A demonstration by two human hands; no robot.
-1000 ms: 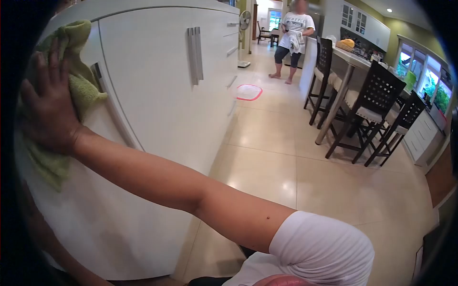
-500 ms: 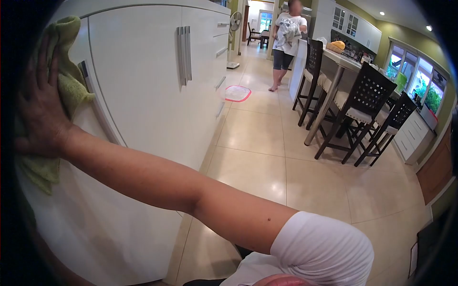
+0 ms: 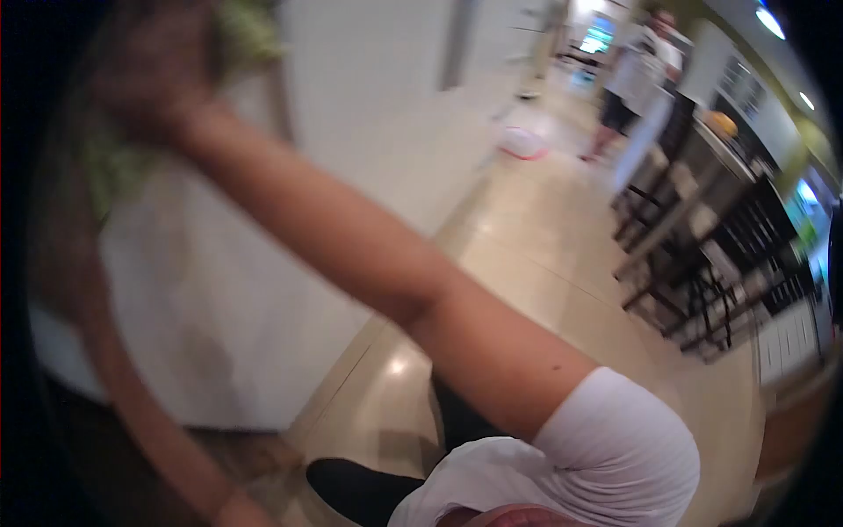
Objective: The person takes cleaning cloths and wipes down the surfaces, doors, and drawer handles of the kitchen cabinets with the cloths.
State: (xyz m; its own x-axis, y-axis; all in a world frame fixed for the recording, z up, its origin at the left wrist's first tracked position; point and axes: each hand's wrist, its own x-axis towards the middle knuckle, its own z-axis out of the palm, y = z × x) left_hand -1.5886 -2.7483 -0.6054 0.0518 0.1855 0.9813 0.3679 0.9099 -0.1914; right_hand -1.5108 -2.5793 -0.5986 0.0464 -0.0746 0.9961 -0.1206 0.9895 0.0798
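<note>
Where right hand covers green cloth against cabinet, we best press evenly; fingers blurred, grip we cannot tell.

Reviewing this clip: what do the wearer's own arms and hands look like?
The right arm wears a loose white short sleeve and is bare below it, with a small spot near the hem. The left forearm is bare too; its sleeve is out of view. The right hand shows no glove; blur hides finer detail.
</note>
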